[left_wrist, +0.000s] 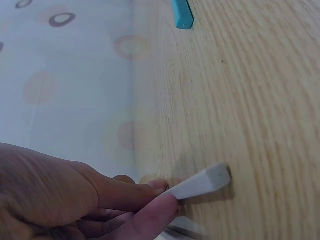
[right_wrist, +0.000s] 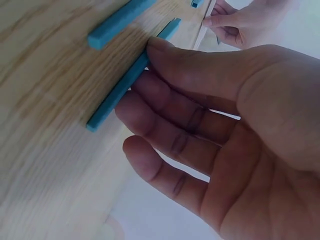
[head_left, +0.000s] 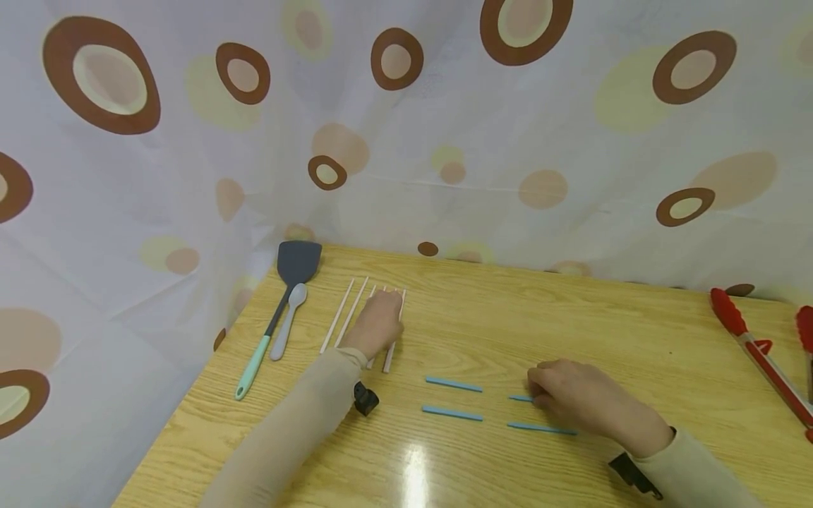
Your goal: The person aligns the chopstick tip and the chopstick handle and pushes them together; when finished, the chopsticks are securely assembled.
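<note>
Toward the back left of the table, my left hand (head_left: 377, 323) pinches a white chopstick (left_wrist: 202, 184) between thumb and finger near its squared end. Several more white chopsticks (head_left: 338, 315) lie side by side around that hand, partly hidden beneath it. At the front right, my right hand (head_left: 581, 396) holds a thin blue stick (right_wrist: 116, 96) with thumb on one side and fingertips on the other. Another blue stick (head_left: 541, 428) lies just in front of it. Two blue sticks (head_left: 454, 384) (head_left: 452, 413) rest to its left, roughly parallel.
A dark spatula with a mint handle (head_left: 254, 367) and a grey spoon (head_left: 288, 322) lie at the left. Red tongs (head_left: 771, 363) are at the right, with another red-tipped tool (head_left: 805, 328) at the edge of view. A patterned curtain (head_left: 406, 134) hangs behind the wooden table (head_left: 508, 303).
</note>
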The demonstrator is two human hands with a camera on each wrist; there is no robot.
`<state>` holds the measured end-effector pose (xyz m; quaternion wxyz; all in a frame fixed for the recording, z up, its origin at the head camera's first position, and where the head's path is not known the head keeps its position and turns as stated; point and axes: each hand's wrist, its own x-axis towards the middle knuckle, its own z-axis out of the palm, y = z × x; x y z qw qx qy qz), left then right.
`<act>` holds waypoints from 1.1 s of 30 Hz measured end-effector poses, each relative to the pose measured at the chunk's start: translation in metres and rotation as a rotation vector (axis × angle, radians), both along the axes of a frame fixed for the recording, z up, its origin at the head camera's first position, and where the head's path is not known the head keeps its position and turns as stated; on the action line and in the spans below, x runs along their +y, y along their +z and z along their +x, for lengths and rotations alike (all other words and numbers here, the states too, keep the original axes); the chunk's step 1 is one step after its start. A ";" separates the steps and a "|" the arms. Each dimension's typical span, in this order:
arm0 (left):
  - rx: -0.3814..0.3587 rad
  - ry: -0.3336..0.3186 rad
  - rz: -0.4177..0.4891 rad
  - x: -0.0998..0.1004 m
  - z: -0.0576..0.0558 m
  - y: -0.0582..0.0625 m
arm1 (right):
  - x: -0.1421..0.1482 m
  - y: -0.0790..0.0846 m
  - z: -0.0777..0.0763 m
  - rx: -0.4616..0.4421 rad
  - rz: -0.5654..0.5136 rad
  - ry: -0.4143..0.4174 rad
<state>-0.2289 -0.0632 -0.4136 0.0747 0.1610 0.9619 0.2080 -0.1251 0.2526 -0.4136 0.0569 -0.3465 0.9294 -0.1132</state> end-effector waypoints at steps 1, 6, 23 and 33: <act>0.002 -0.002 0.004 0.000 0.000 0.000 | 0.001 -0.001 0.000 0.008 -0.002 0.004; 0.006 -0.001 0.017 -0.001 -0.001 -0.002 | 0.002 -0.002 0.001 0.012 -0.004 0.009; 0.078 -0.361 -0.050 0.035 0.029 0.007 | 0.004 0.003 0.001 0.088 -0.077 0.102; 0.056 -0.611 -0.148 0.050 0.045 -0.002 | -0.002 0.009 0.000 0.043 -0.098 0.059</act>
